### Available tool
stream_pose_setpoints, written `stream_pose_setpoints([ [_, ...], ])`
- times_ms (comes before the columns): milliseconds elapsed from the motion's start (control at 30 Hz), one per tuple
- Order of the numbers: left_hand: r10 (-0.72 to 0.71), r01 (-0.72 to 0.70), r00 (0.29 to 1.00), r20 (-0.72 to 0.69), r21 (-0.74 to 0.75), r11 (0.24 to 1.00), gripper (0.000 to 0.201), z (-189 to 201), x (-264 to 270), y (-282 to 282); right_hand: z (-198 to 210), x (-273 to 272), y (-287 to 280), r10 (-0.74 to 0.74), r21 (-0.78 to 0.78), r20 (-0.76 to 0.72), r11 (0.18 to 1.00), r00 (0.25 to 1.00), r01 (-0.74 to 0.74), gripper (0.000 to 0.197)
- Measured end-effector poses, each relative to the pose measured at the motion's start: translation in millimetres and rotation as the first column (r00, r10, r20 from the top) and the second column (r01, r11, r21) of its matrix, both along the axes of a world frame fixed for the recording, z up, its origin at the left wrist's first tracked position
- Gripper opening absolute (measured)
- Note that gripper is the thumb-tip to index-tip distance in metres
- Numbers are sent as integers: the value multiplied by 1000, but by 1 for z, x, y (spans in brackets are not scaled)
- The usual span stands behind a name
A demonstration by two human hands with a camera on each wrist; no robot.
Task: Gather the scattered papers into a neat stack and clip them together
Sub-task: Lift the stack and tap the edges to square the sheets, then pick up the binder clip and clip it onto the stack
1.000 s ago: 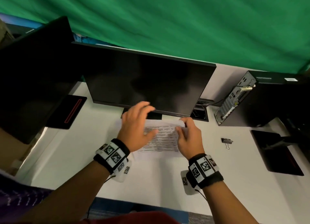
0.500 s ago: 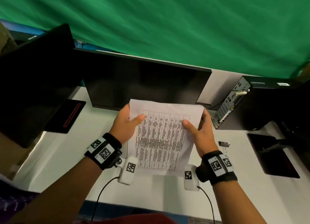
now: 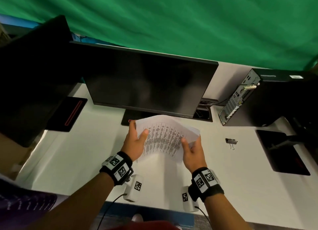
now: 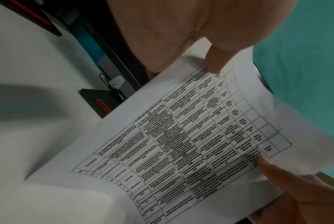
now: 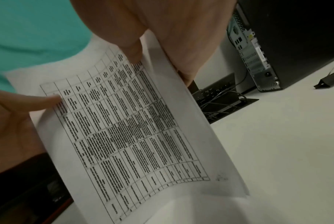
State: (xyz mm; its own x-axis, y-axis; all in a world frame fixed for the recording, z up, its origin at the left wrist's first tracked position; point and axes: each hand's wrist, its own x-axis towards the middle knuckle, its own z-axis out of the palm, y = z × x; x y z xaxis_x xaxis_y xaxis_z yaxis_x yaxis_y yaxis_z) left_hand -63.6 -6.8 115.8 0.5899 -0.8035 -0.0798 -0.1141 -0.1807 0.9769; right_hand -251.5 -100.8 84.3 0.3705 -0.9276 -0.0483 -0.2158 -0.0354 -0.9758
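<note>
A stack of printed papers (image 3: 163,136) with a table of text stands tilted above the white desk (image 3: 86,154), its lower edge near the desk. My left hand (image 3: 136,140) grips the stack's left edge, thumb on the front sheet. My right hand (image 3: 191,148) grips the right edge the same way. The wrist views show the papers (image 4: 181,144) (image 5: 128,128) close up with a thumb pressed on each side. A black binder clip (image 3: 231,141) lies on the desk to the right of my right hand; its edge (image 5: 332,79) shows in the right wrist view.
A dark monitor (image 3: 148,81) stands right behind the papers, with a second screen (image 3: 34,71) at the left. A black computer tower (image 3: 258,99) sits at the right rear beside a cable box (image 3: 204,111). Black monitor bases (image 3: 282,150) (image 3: 68,114) flank the working area.
Both hands lifted the papers off the desk and stood them up; since half a second ago the stack has dropped lower and tilted forward toward the desk.
</note>
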Motion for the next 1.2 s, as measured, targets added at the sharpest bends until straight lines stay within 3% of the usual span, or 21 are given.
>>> stream_pose_setpoints([
  [200, 31, -31, 999, -13, 5, 1000, 28, -3, 5, 0, -5, -3, -7, 4, -11, 43, 1000, 999, -4, 31],
  [433, -8, 5, 1000, 22, 98, 995, 33, -16, 9, 0, -31, -8, -12, 24, 20, -65, 1000, 998, -23, 39],
  [633, -11, 7, 999, 42, 89, 996, 34, -22, 19, -3, -38, -17, -20, 97, 1, -88, 995, 991, -97, 44],
  [800, -52, 49, 998, 27, 99, 994, 35, -27, 26, -5, -49, -45, -44, 244, -3, -251, 968, 937, -252, 50],
  [900, -71, 73, 997, -17, 99, 992, 35, -28, 30, -6, -52, -68, -79, 140, -105, -409, 974, 902, -199, 45],
  [1000, -68, 77, 994, -89, 110, 991, 32, -28, 34, -6, -57, -95, -129, -51, -200, -634, 975, 772, -100, 38],
  [1100, -85, 96, 992, -94, 118, 988, 29, -26, 37, -8, -57, -122, -172, -176, -227, -822, 974, 542, -28, 40],
  [1200, -115, 126, 989, -94, 116, 985, 29, -24, 39, -10, -68, -145, -201, -80, -104, -936, 993, 343, -51, 48],
])
